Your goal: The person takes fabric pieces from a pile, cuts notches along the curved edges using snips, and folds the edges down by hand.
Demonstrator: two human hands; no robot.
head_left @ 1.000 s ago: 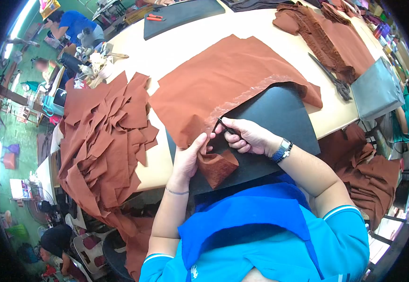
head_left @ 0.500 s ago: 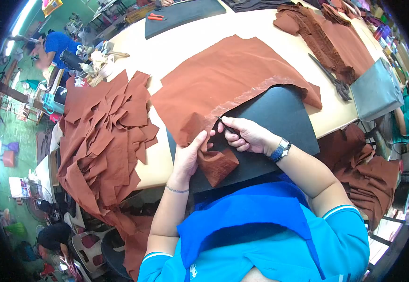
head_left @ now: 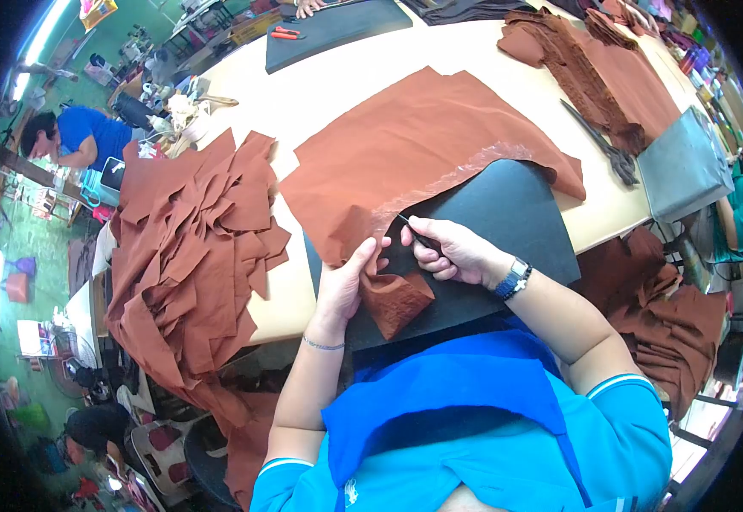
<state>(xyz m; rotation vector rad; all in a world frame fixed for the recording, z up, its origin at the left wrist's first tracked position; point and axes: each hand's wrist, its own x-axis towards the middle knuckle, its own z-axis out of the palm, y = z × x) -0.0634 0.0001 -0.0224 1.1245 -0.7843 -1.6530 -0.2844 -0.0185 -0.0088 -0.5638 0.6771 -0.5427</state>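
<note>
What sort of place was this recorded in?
Probably a sewing or fabric-cutting workshop: brown fabric spread out, a heap of similar pieces beside it, and large scissors lying on the pale table.

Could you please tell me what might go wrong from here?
The slim dark tool in the right hand is close to the left hand, so a slip might nick it. The tool could also snag the brown fabric. The fabric pile hangs over the edge of the table and might slide off.
</note>
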